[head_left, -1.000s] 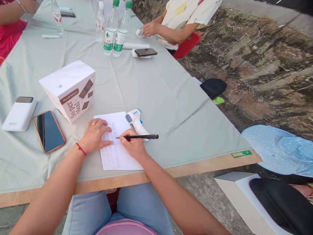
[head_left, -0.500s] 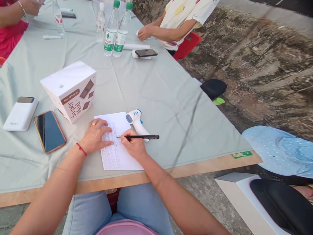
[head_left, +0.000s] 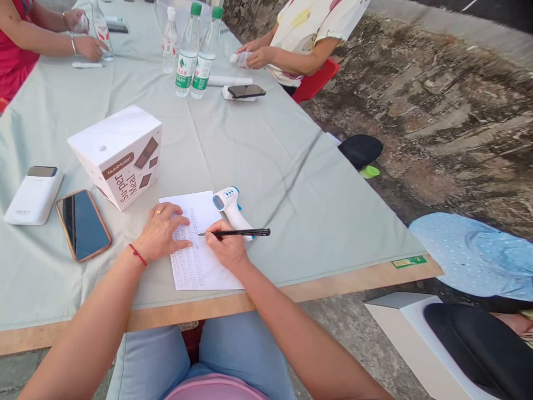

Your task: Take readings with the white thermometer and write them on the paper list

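Observation:
A white sheet of paper (head_left: 187, 272) with columns of handwriting lies near the table's front edge. My left hand (head_left: 163, 232) rests on its left part, fingers spread, a ring on one finger. My right hand (head_left: 228, 244) is closed around a black pen (head_left: 245, 232), whose tip points left at the writing. Just beyond the right hand, partly under the pen, lies a white and blue infrared thermometer (head_left: 230, 204). A white box (head_left: 116, 158) with brown print stands behind the left hand. To the left lie a phone (head_left: 83, 225) and a white power bank (head_left: 34, 194).
Three bottles stand together, two green-capped (head_left: 186, 64); another bottle (head_left: 101, 30) is at far left. A second phone (head_left: 246, 91) lies on a white object. Two people sit at the far sides. A blue hat (head_left: 470, 250) and a white box (head_left: 410, 333) are at right.
My hands and the pen stay almost in place. At far left, a person's hand has come down beside the bottle. The person at the back right now shows a clear bottle in the hands.

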Motion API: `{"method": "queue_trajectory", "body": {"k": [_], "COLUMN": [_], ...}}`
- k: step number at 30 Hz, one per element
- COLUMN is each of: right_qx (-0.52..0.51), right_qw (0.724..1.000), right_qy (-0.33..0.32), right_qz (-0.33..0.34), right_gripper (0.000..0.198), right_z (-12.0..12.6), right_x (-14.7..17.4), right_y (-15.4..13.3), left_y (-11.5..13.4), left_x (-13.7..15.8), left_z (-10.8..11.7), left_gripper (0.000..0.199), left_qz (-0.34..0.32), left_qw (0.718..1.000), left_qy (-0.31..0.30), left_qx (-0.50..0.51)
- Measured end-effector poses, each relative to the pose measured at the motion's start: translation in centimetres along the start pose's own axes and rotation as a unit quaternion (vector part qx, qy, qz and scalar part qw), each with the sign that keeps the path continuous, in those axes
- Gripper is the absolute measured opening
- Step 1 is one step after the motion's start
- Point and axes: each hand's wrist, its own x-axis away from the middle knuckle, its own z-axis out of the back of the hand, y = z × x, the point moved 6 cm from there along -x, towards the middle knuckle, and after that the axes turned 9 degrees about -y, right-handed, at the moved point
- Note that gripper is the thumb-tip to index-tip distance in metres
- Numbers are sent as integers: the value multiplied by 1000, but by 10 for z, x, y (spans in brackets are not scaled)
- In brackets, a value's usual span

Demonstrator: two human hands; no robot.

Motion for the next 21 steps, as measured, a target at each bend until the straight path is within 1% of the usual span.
{"method": "queue_trajectory", "body": {"k": [7,21], "right_qx": [1,7], "right_qw": [1000,1000], "right_qy": [17,7], "right_qz": [5,8], "right_gripper": [12,12], "right_z": [3,2], "right_x": [0,0], "right_y": [-2,-4], "left_y": [0,0], "left_x": [0,0], "left_z": [0,1], "left_gripper": [42,43], "left_qz": [9,2], "left_qw": [1000,1000], "left_qy": [-3,4], "left_qx": [3,-1]}}
